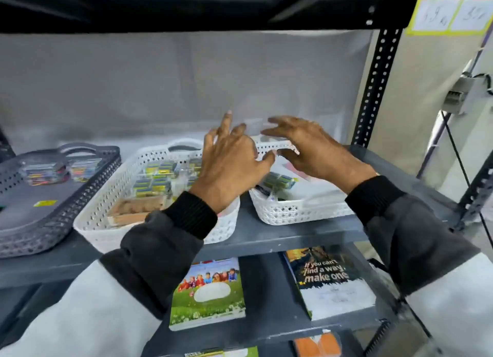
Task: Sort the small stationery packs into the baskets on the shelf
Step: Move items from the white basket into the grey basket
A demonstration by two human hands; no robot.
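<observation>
Grey metal shelf (266, 236), with notebooks (208, 294) lying flat on the tier below, nearest the camera. On the shelf itself, three baskets in a row: grey basket (16, 239) at left, with a few colourful packs (44, 171) at its far end; middle white basket (90, 220), fairly well stocked with blue-and-yellow packs (153, 184) laid flat in rough rows, long sides running mostly left to right; right white basket (293, 212), with one similar pack (280, 180) tilted, long axis slanting from near left to far right, among pale wrappers. Above these, left hand (229, 167) and right hand (317, 151), both spread wide with fingers splayed, nothing visibly held. Sorting judged well along, though unfinished: right basket looked mixed still. Pale backdrop (160, 84) behind.
</observation>
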